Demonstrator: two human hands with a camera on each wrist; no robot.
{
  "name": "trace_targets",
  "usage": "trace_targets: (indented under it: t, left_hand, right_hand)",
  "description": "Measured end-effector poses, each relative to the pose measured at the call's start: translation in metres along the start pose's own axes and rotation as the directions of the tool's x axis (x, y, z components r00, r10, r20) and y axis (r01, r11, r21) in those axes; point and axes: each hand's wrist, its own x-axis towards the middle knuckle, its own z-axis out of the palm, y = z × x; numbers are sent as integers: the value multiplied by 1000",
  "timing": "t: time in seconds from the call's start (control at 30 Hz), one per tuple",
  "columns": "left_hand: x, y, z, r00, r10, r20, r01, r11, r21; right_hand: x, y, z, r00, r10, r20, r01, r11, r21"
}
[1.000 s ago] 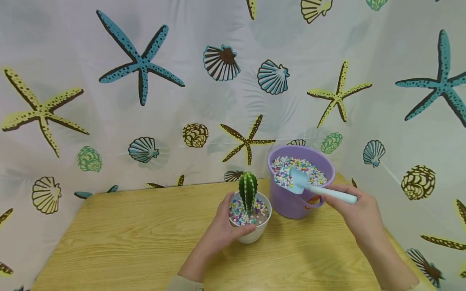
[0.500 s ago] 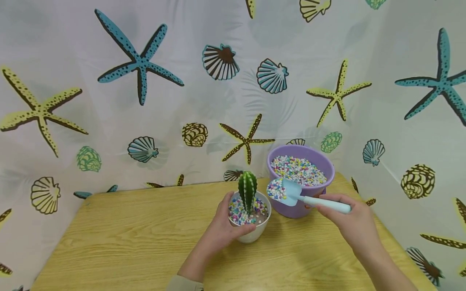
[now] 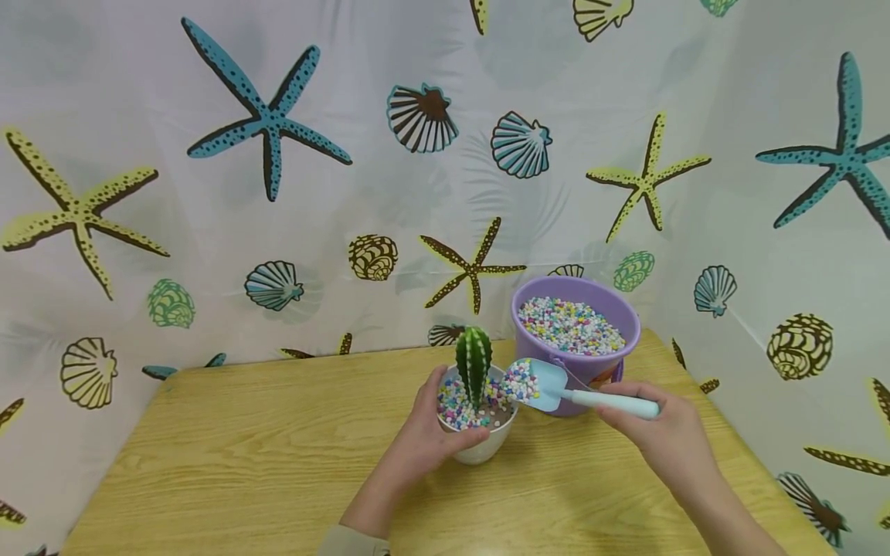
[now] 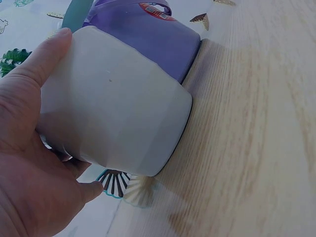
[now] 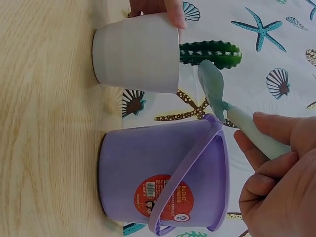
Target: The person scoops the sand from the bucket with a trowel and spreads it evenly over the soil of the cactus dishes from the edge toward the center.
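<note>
Holding the pot [image 3: 480, 444] steady, the left hand [image 3: 424, 440] wraps round it. Right hand [image 3: 660, 440] grips a scoop [image 3: 549, 386] of pebbles [image 3: 520, 381] beside the cactus [image 3: 473, 363].

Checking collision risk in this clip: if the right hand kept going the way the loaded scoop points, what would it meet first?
Probably the cactus in the white pot. The right hand aims the scoop leftward over the pot's rim; its tip looks just short of the cactus, though depth is unclear.

My left hand [image 3: 427, 432] grips the white cactus pot [image 3: 480, 440]; my right hand [image 3: 660, 440] holds a blue scoop [image 3: 549, 384] of coloured pebbles [image 3: 520, 380] just over its rim.
</note>
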Motion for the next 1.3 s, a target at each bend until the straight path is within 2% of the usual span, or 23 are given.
trace_targets:
  t: [0.5, 0.9, 1.3]
  left_hand:
    - [-1, 1, 0, 1000, -2, 6, 2, 1000, -15]
    - [-2, 1, 0, 1000, 5, 7, -5, 1000, -18]
    - [-2, 0, 5, 999, 22, -47, -21, 999, 30]
  right_hand:
    - [-2, 4, 17, 999, -50, 11, 50, 999, -21]
    - [-4, 3, 20, 997, -75, 6, 75, 995, -63]
    - [-3, 1, 23, 995, -104, 3, 103, 989, -110]
